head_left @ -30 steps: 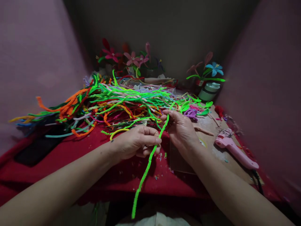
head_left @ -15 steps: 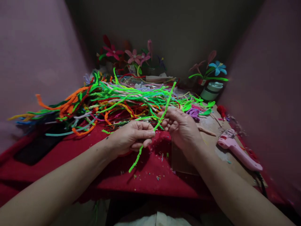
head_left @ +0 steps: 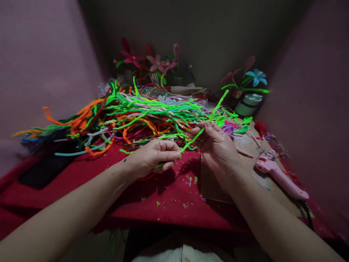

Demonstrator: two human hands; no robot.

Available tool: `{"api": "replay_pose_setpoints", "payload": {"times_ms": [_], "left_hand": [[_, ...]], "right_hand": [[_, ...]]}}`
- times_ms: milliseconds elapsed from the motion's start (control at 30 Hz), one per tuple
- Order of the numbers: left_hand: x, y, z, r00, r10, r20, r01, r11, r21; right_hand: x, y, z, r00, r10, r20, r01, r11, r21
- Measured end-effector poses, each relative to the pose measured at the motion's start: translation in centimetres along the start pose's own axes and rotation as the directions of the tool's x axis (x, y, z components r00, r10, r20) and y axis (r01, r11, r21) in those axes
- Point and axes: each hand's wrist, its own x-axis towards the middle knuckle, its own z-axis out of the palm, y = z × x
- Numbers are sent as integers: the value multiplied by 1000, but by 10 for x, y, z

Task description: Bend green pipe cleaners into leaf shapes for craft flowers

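Observation:
A bright green pipe cleaner (head_left: pixel 191 142) runs slantwise between my two hands over the front of the table. My left hand (head_left: pixel 158 156) pinches its lower part between thumb and forefinger, and a short green bit shows under the fingers. Higher up, my right hand (head_left: pixel 218 145) grips the same stem between thumb and fingers, with the free end rising up and to the right past it. Behind both hands spreads a large tangled heap of coloured pipe cleaners (head_left: pixel 152 111), mostly green, with orange, red and white among them.
A pink hot glue gun (head_left: pixel 282 178) lies on a cardboard sheet (head_left: pixel 218 189) at right. A black phone-like slab (head_left: pixel 43 169) rests at left on the red cloth (head_left: pixel 174 207), which carries scraps. Pipe-cleaner flowers (head_left: pixel 156 64) and a pale green jar (head_left: pixel 248 104) stand behind.
My right hand has shifted rightward along with the green pipe cleaner, which now slants more to the right. The tail below my left hand has been drawn up and is much shorter.

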Motion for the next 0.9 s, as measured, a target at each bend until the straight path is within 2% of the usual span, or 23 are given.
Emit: {"api": "replay_pose_setpoints", "payload": {"times_ms": [100,267,400,500,667,900], "left_hand": [[1,-1,4,1000,28,1,-28,999,32],[1,-2,8,996,85,-22,-82,991,106],[0,-1,10,994,99,-52,-95,992,84],[-2,2,7,994,84,-62,-78,992,94],[-6,8,-8,1000,-16,-6,16,983,185],[-9,10,-19,999,-45,28,38,974,223]], "right_hand": [[0,-2,2,998,51,-24,-49,996,77],[6,-11,1,983,98,-157,-71,983,168],[9,-15,0,976,135,-172,-98,974,206],[10,-18,0,974,106,-199,-60,972,228],[13,-24,-2,977,40,-210,8,975,224],[26,-42,-15,958,-4,-287,63,978,198]]}}
